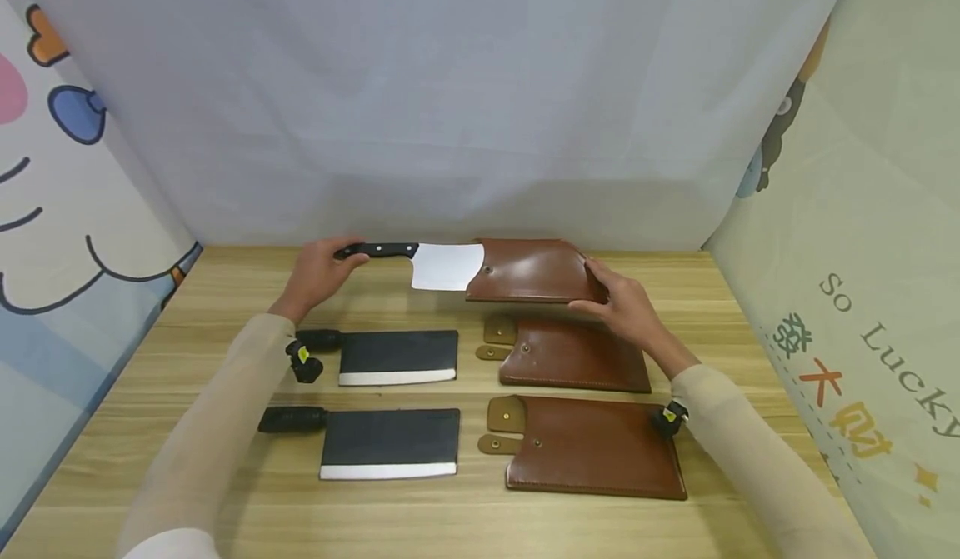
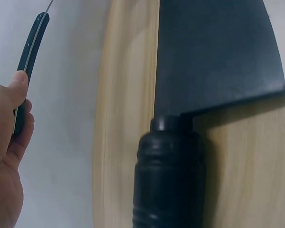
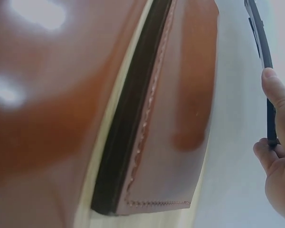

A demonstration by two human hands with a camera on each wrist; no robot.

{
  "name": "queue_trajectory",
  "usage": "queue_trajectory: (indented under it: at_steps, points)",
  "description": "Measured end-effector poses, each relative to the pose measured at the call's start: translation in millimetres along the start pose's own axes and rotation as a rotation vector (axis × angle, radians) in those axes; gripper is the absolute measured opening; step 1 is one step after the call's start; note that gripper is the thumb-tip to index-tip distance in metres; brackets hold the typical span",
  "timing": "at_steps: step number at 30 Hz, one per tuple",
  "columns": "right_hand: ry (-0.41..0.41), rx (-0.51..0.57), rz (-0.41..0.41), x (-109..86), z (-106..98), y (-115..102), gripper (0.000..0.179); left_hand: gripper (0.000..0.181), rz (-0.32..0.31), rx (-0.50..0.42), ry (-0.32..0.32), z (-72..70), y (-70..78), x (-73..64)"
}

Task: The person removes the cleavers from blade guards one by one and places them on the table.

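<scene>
Up at the far edge of the wooden table (image 1: 465, 526), the left hand (image 1: 318, 274) curled around the black handle of a bright steel cleaver (image 1: 446, 266), while the right hand (image 1: 622, 305) gripped the brown leather sheath (image 1: 532, 270) that hid the blade's front part. Only the head view showed the bare blade. The left wrist view caught thumb and handle edge-on, beside a dark cleaver (image 2: 213, 52) cut off by the frame.
</scene>
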State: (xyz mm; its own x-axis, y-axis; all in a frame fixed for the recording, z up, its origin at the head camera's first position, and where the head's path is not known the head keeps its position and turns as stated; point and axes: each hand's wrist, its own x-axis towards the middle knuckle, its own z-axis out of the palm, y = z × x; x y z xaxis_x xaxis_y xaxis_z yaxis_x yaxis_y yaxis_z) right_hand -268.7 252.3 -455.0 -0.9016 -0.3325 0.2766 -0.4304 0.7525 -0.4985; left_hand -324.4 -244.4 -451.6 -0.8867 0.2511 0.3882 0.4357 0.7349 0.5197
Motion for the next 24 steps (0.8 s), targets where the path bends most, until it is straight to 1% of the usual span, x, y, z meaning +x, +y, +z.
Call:
queue_trajectory:
  at_steps: [4, 8, 11, 17, 24]
  points:
    - [0.002, -0.011, 0.005, -1.5, -1.7, 3.1, 0.084, 0.037, -0.017, 0.003, 0.000, -3.8, -4.9, -2.6]
    - [-0.001, -0.006, 0.011, -2.5, -4.0, 5.0, 0.084, 0.039, -0.044, 0.005, -0.015, -9.2, -7.7, -5.9]
    - [-0.005, -0.002, 0.012, -3.8, -5.8, 6.4, 0.084, 0.038, -0.053, 0.017, -0.022, -12.1, -11.5, -7.0]
    - [-0.005, 0.001, 0.010, -7.1, -6.9, 11.7, 0.083, 0.037, -0.042, 0.043, -0.022, -19.1, -18.0, -7.2]
    - [-0.009, 0.006, 0.017, -9.5, -6.9, 12.9, 0.084, 0.036, -0.036, 0.060, -0.019, -27.6, -16.8, -8.2]
